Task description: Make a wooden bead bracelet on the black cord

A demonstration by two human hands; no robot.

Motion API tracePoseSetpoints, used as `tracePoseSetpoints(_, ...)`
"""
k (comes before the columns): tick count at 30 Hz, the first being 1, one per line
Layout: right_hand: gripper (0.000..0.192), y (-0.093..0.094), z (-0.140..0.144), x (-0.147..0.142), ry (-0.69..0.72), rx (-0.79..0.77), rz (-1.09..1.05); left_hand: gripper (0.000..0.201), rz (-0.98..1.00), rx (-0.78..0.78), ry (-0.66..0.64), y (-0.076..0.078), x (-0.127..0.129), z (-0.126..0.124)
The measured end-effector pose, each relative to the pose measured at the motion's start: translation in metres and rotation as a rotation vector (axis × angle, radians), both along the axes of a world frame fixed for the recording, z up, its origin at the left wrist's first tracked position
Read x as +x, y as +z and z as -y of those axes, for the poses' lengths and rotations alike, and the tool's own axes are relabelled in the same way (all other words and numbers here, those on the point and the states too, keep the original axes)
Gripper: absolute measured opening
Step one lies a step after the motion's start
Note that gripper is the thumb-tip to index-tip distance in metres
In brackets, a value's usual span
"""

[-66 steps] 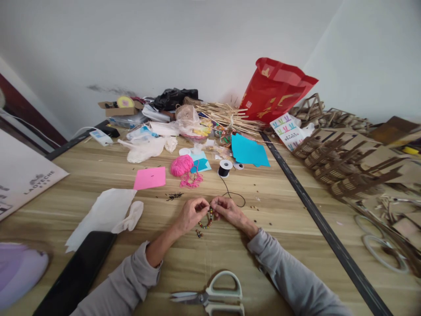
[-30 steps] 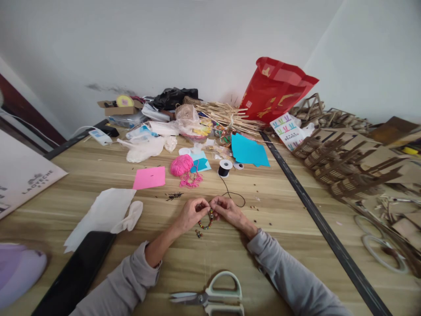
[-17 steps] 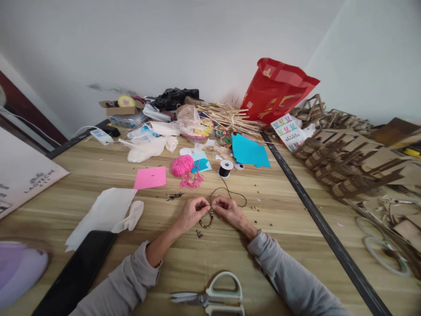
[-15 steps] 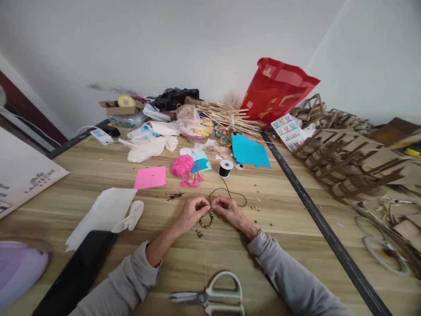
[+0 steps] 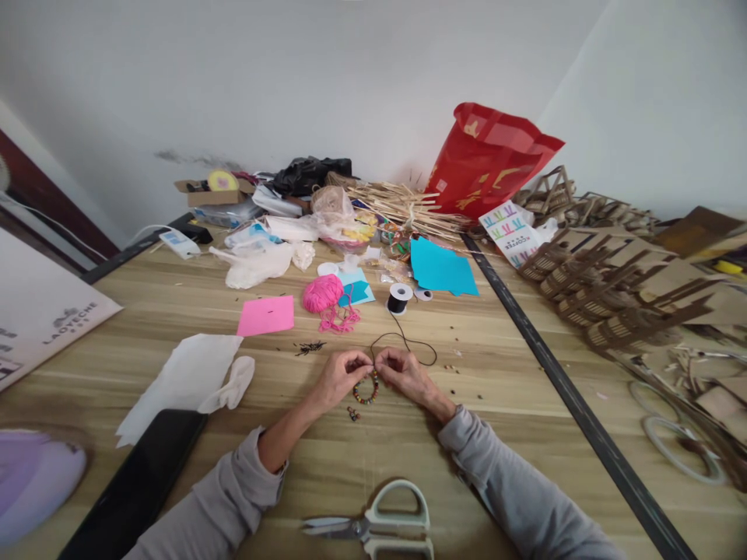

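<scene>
My left hand (image 5: 338, 377) and my right hand (image 5: 405, 373) meet fingertip to fingertip over the wooden table (image 5: 513, 389). Between them they pinch the ends of a small loop of coloured beads (image 5: 366, 393), which hangs toward me below the fingers. A thin black cord (image 5: 415, 346) curls from the fingertips back to a black spool (image 5: 399, 298). A few loose beads (image 5: 352, 414) lie just below the loop.
White-handled scissors (image 5: 379, 523) lie at the near edge. A black phone (image 5: 137, 486), white tissue (image 5: 192, 373), pink paper (image 5: 267, 315) and pink yarn (image 5: 323, 294) sit to the left and ahead. Blue paper (image 5: 440, 267), a red bag (image 5: 487, 159) and cardboard pieces (image 5: 618, 295) fill the far right.
The black cord beyond my fingers has shifted into a wider loop above the hands. Both hands have stayed in place, still pinching the bead loop.
</scene>
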State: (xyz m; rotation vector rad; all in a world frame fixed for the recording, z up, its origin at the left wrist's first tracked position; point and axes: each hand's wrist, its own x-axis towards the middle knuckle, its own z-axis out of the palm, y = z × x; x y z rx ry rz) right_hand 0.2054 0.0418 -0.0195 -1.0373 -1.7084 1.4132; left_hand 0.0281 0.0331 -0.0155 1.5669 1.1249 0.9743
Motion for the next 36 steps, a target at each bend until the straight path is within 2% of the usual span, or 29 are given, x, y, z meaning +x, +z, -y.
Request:
tracePoseSetpoints(8,0.024,0.0,0.0001,-0.0017,-0.014,0.026,0.014,0.005,-0.001,0.027,-0.002,-0.0026,0.0004,0.001)
tracePoseSetpoints(14,0.023,0.0002,-0.0002,-0.0021,-0.009,0.037,0.011,0.003,0.012,-0.011,-0.002,-0.0009,0.0006,0.0014)
tracePoseSetpoints(22,0.015,-0.003,0.0018,-0.0021,-0.009,0.184,0.059,0.001,0.033,0.013,-0.01,0.0001,-0.001,0.0001)
tracePoseSetpoints(30,0.018,-0.006,-0.0011,-0.0016,-0.032,0.151,0.036,0.002,0.098,-0.013,-0.038,-0.0004,-0.0018,-0.0016)
tracePoseSetpoints(36,0.021,0.002,0.0024,-0.0035,-0.03,0.17,0.025,0.004,0.099,-0.045,-0.03,-0.0022,-0.0018,-0.0015)
